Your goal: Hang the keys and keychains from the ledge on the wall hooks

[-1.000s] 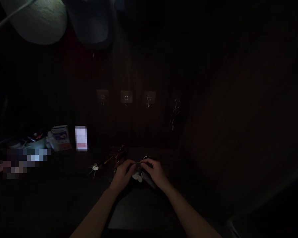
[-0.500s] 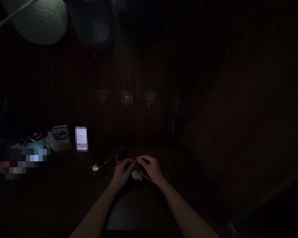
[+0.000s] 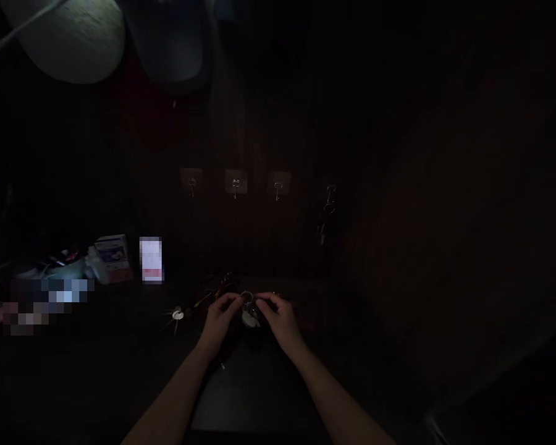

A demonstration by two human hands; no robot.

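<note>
Over the dim bench point(image 3: 134, 352), the left hand point(image 3: 217, 320) pinches a key ring point(image 3: 247, 293), with the right hand point(image 3: 278, 316) opposite, its grip unclear.

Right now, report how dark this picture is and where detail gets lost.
Head view: near-black at upper right; lit screen brightest, but pixelated; wall hooks glint faintly; same view, key ring between the hands dim, its attachments hard to make out.
</note>
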